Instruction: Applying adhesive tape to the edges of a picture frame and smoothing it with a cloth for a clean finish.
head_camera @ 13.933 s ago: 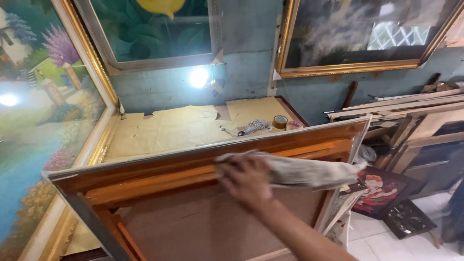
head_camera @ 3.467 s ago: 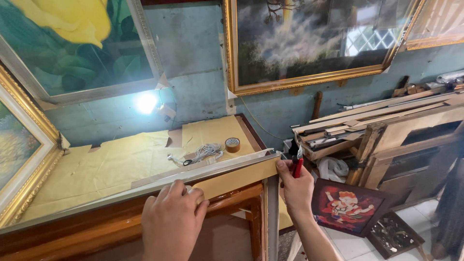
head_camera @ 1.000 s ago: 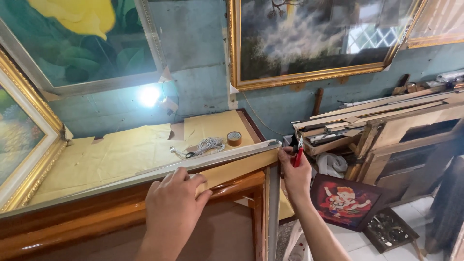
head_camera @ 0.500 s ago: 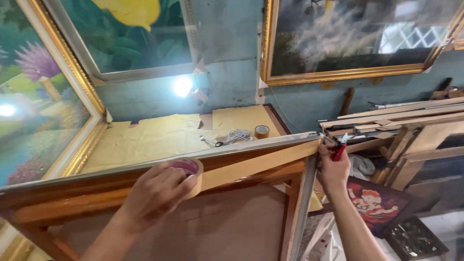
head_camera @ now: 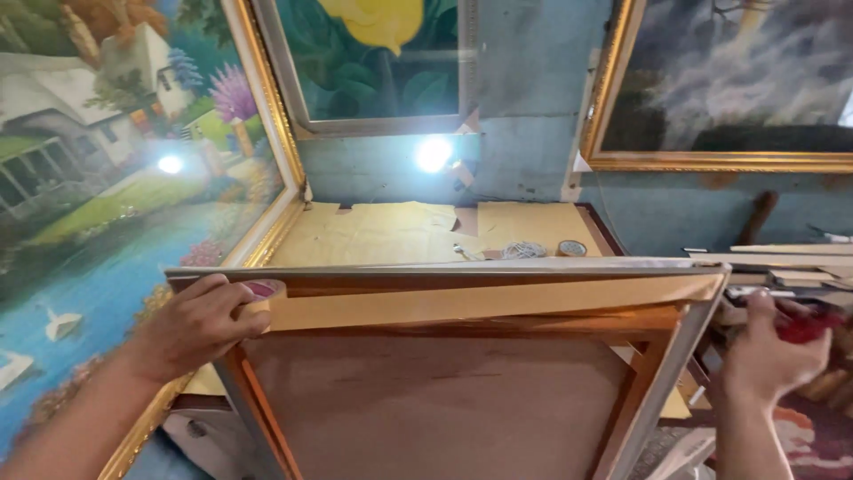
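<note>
Now left hand (head_camera: pixel 197 322) curled around tape roll (head_camera: pixel 259 295) on frame (head_camera: pixel 462 298) (right hand (head_camera: pixel 771 348) gripping red tool (head_camera: pixel 807 327)).

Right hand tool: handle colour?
Red. The tool sits in the right hand; head view shows it, though blurred.

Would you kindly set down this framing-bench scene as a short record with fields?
Setting: workbench covered in tan paper against a blue wall, framed paintings around it
Left hand: holds a roll of tape at the left end of the frame's top rail
Right hand: grips a red-handled tool beside the frame's right corner; what kind of tool cannot be told
Wooden frame: stands on edge, brown backing board facing the camera
Tan tape strip: runs along the top rail
On the bench: second tape roll, coil of wire
</note>
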